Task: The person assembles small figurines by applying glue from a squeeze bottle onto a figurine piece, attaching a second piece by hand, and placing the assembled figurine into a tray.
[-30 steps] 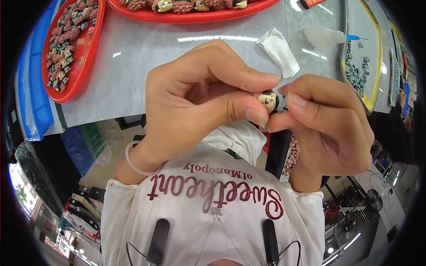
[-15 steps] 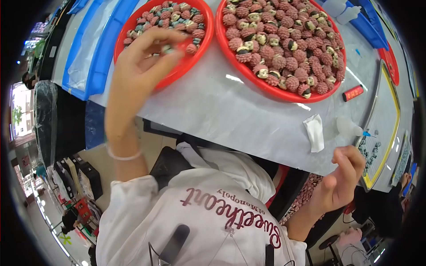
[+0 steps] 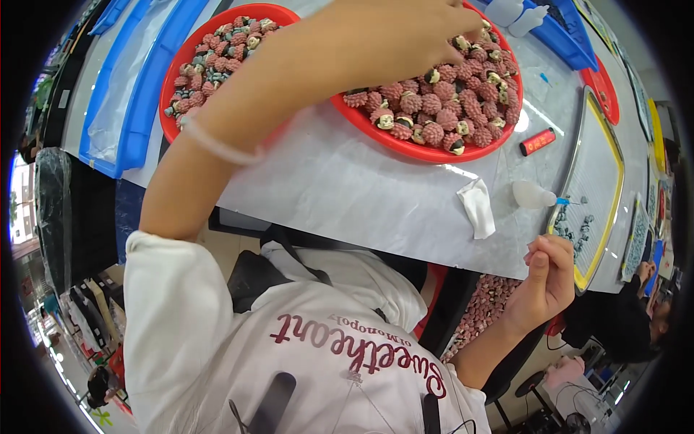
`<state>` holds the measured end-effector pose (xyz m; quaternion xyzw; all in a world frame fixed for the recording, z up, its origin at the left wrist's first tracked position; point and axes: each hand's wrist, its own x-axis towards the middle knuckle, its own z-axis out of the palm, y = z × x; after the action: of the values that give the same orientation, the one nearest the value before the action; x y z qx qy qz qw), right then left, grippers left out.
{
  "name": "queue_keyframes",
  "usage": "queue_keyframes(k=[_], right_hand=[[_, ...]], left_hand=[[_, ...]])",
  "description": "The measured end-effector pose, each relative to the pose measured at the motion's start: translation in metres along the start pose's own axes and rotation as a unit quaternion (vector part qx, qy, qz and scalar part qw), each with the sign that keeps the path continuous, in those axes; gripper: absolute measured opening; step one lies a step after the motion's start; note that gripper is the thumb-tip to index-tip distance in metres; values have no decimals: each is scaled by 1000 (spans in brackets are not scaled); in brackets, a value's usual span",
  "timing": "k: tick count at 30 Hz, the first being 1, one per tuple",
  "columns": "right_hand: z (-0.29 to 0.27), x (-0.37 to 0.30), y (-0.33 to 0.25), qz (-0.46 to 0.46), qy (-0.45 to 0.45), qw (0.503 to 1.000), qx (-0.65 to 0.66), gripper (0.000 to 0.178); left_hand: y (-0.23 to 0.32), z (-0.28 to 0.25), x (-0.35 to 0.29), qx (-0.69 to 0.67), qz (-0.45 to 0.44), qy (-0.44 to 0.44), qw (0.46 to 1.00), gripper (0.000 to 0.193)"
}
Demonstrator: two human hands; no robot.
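Note:
My left hand (image 3: pixel 426 36) is over the right-hand red tray (image 3: pixel 434 155), its fingers apart just above the heaped pieces. These are small pink, knobbly, berry-like pieces (image 3: pixel 431 105), several with cream-and-black parts. What lies right under the palm is hidden. A second red tray (image 3: pixel 168 94), at the left behind my forearm, holds similar pink pieces (image 3: pixel 217 64) mixed with grey-blue ones. At the table's near right edge my right hand (image 3: pixel 542 286) is closed, thumb and fingertips pressed together. Whatever they hold, if anything, is too small to see.
A white squeeze bottle (image 3: pixel 531 194) with a blue needle tip lies near a yellow-edged mesh frame (image 3: pixel 603 155) bearing small dark-green pieces. Nearby are a folded white tissue (image 3: pixel 476 208) and a red cylinder (image 3: pixel 538 142). Blue trays (image 3: pixel 137 137) stand at left, another (image 3: pixel 571 36) far right.
My left hand has swung from the left tray across to the right tray. My right hand's fingers have drawn together at the table edge. The whole view has shifted slightly.

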<state>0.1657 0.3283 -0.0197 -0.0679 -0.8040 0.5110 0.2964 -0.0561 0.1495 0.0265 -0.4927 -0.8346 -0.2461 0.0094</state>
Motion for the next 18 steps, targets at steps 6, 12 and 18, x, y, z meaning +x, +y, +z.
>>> queue_keyframes(k=[6, 12, 18], right_hand=[[-21, -2, 5, 33, 19, 999, -36, 9], [-17, 10, 15, 66, 72, 992, -77, 20], [16, 25, 29, 107, -45, 991, -59, 31]], left_hand=[[-1, -4, 28, -10, -56, -123, 991, 14], [0, -20, -2, -77, -50, -48, 995, 10], [30, 15, -53, -392, -66, 4, 918, 17]])
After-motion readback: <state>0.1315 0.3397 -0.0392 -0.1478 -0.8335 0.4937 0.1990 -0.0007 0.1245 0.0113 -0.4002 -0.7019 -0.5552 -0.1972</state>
